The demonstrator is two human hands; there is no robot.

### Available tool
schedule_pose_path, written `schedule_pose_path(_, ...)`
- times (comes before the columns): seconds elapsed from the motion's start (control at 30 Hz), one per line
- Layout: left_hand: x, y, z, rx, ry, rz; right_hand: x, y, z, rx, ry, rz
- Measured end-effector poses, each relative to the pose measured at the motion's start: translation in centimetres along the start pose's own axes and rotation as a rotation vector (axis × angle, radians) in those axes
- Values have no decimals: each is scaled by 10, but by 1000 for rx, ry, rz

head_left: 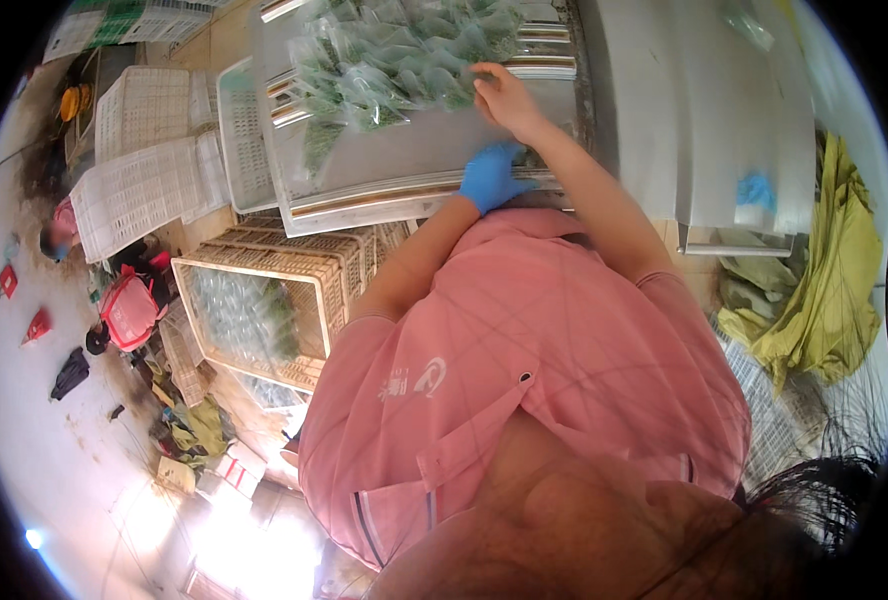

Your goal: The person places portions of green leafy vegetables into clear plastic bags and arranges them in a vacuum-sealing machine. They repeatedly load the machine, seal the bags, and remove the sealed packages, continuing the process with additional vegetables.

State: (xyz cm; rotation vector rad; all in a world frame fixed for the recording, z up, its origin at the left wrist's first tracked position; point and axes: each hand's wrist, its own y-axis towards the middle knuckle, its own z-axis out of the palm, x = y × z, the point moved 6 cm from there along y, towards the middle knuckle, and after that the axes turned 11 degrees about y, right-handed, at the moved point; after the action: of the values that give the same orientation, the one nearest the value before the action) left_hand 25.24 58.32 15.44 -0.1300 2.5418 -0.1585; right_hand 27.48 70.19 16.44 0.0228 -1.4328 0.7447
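Observation:
My left hand [491,180], in a blue glove, is at the near edge of the steel worktable [434,150]. Its thumb stands away from the fingers, whose tips are partly covered by my right forearm. Farther in, my bare right hand [504,98] reaches to the near right side of a pile of clear plastic bags [394,65] filled with green leafy sprigs. Its fingers are bent and apart, by the closest bags, with nothing visible held in them. One bag [321,145] lies at the pile's near left corner.
A pale green crate [236,130] stands against the table's left side, near white crates [144,190]. Below it, a tan crate [309,345] on its side holds more bagged greens. On the right are a steel surface [729,120], a blue item [755,191] and yellow-green cloth [829,290].

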Motion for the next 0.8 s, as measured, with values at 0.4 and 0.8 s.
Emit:
schedule_pose_path(0.4, 93, -14, -7, 27, -1661, -672, -37, -66, -31, -36, 236, 226)
schedule_pose_path(0.8, 94, -19, -16, -263, -212, -354, -35, -81, -28, 101, -1180, -621)
